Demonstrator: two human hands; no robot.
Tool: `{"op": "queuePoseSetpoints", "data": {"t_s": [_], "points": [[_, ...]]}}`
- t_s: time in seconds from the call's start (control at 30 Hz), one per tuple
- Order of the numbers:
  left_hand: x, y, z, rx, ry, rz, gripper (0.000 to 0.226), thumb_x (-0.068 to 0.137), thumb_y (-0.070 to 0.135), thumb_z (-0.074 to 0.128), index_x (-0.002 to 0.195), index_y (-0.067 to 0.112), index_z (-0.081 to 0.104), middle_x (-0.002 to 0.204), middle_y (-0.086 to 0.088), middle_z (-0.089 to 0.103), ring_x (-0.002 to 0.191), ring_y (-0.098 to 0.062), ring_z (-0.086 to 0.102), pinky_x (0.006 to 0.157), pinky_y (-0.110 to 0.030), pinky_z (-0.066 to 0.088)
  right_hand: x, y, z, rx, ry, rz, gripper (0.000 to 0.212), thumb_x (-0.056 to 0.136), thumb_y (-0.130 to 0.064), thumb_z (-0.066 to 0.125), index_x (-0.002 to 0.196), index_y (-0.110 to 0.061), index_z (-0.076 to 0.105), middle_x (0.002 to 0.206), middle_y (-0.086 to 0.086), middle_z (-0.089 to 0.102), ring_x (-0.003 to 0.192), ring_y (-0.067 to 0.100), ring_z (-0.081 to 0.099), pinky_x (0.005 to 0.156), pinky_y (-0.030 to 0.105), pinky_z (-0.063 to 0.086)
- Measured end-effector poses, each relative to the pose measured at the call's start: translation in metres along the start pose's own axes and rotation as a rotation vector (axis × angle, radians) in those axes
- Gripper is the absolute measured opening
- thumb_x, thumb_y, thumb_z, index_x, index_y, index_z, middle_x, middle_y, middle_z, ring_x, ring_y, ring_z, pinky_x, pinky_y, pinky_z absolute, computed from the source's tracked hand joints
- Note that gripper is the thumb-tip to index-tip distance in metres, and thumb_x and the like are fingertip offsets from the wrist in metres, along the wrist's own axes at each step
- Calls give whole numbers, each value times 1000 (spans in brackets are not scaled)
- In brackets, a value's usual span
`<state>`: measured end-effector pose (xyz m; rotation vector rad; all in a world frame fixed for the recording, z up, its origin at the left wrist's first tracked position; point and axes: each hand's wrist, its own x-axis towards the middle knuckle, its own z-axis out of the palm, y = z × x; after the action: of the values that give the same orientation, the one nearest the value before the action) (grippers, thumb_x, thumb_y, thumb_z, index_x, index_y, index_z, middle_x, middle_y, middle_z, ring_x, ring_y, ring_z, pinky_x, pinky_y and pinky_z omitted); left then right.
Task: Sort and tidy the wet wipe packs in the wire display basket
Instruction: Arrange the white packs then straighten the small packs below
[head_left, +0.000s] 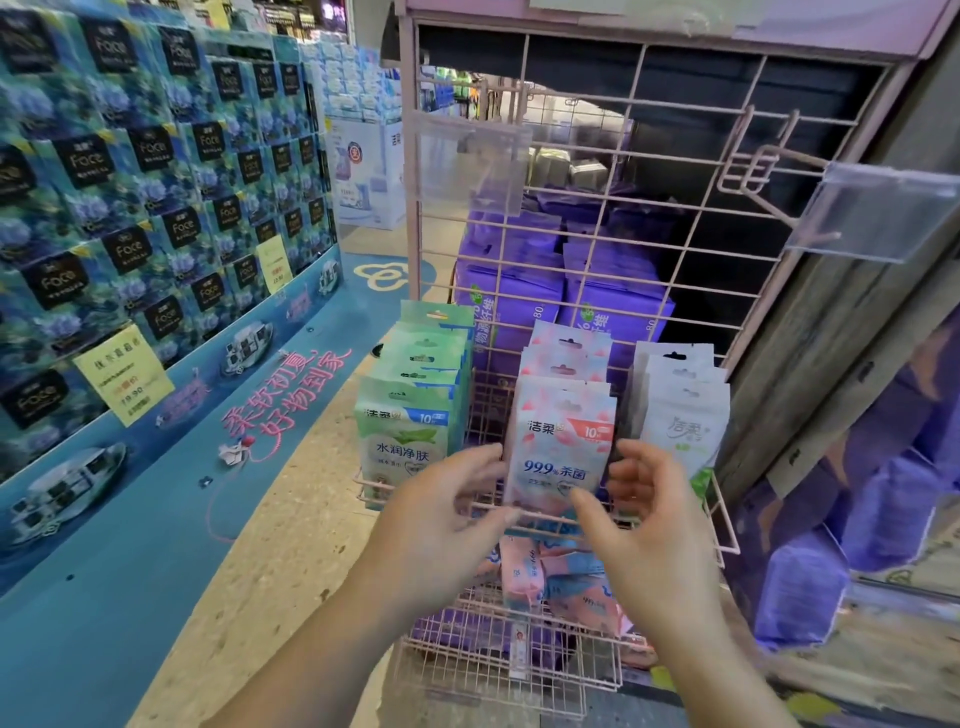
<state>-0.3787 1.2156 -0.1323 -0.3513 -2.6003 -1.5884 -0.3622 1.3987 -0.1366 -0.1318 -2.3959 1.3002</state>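
left hand raised, fingers loosely spread; right hand alike, palms facing

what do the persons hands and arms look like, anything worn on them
Both are bare. The left hand and right hand have no gloves, and no rings, watch or bracelet show. The forearms are uncovered down to the bottom edge of the picture, so no sleeve is in view. The nails look short and unpainted, as far as the picture lets one tell.

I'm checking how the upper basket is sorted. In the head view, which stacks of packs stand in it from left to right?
Green packs → pink packs → white packs. The left hand and right hand flank the front pink pack.
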Motion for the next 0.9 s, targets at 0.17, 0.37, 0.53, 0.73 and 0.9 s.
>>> {"op": "queuePoseSetpoints", "data": {"t_s": [0.17,0.37,0.53,0.73,0.9], "points": [[-4,-32,-46,-24,428,-143,44,69,23,83,101,33,54,96,15,64,84,-8,59,76,-28,49,-20,-23,40,19,-244,-35,36,83,-27,68,110,-45,54,108,-22,62,101,-7,58,89,14,44],[46,-51,-68,-109,-74,-221,45,76,13,78,107,31,49,82,32,69,75,13,63,65,-11,47,-6,-48,85,-73,-364,-44,65,93,-35,53,150,-29,21,140,-15,47,127,4,45,101,19,37],[71,-70,-61,-223,-108,-155,39,82,22,73,119,23,58,107,11,73,99,-2,67,87,-19,52,10,-51,114,-190,-273,-27,49,97,-35,40,144,-31,29,112,7,68,101,31,62,80,42,52],[71,-77,-51,-231,-54,-169,47,80,32,73,122,25,55,107,10,71,92,2,67,73,-10,49,20,-48,119,-227,-253,32,27,99,-32,39,121,-26,53,101,6,69,90,30,62,74,41,52],[47,-92,-49,-229,42,-226,64,77,29,77,132,24,44,117,6,66,92,8,65,72,-10,48,-11,-39,87,46,-140,-57,27,92,-25,57,118,-27,63,102,-20,69,96,-1,63,84,21,52]]}}
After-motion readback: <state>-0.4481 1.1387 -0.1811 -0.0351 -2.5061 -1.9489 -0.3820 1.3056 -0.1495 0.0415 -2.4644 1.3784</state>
